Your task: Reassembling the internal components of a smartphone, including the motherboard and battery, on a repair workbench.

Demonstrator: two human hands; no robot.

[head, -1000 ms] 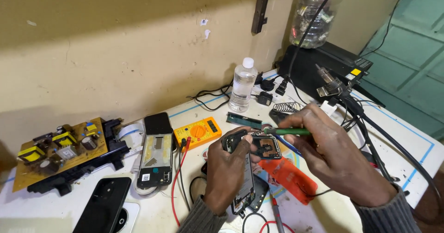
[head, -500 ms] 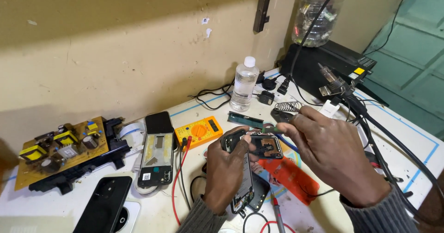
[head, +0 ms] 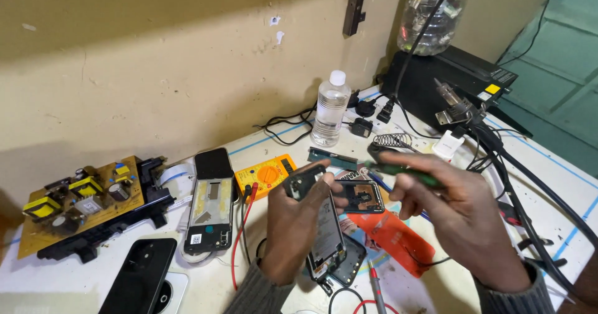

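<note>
So left hand (head: 293,227) clamped on opened phone (head: 325,230), tilted up for access; right hand (head: 464,217) pinching green screwdriver (head: 405,171), tip toward small frame (head: 358,195).

The left hand (head: 299,227) is raised with fingers curled in a grip; the right hand (head: 461,217) pinches beside it, forearms in grey sleeves.

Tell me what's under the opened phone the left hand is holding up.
Under the opened phone in the left hand lies a dark phone back cover on the white table, beside an orange sheet. The phone and hand cover whatever else lies there.
</note>
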